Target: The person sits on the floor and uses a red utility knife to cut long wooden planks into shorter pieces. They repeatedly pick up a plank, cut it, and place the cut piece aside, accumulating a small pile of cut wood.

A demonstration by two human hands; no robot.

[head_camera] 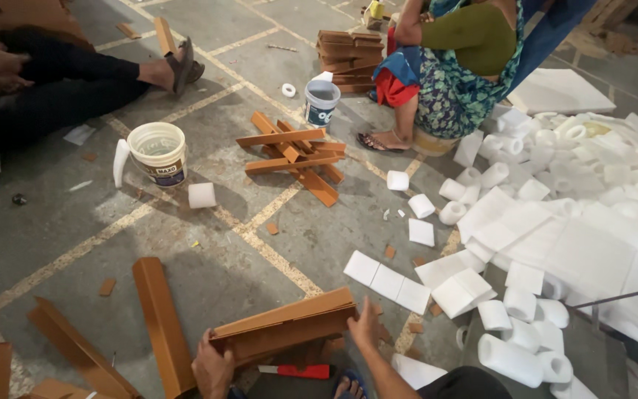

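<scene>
Left hand [213, 367] clamped on the near end of a bundle of brown cardboard corner strips [283, 328], right hand [365, 326] gripping the far end, held low over the concrete floor [53, 236]. Just below, a red-handled cutter [295, 371] and a sandalled foot [349, 386]. To the left, loose brown strips [162, 325]. To the right, a heap of white foam rolls and sheets [555, 244]. Further off, a crossed pile of strips [293, 157], a cream bucket [159, 153], a white bucket [322, 101], and two seated people, one squatting in patterned cloth [459, 81], another in black [46, 89].
</scene>
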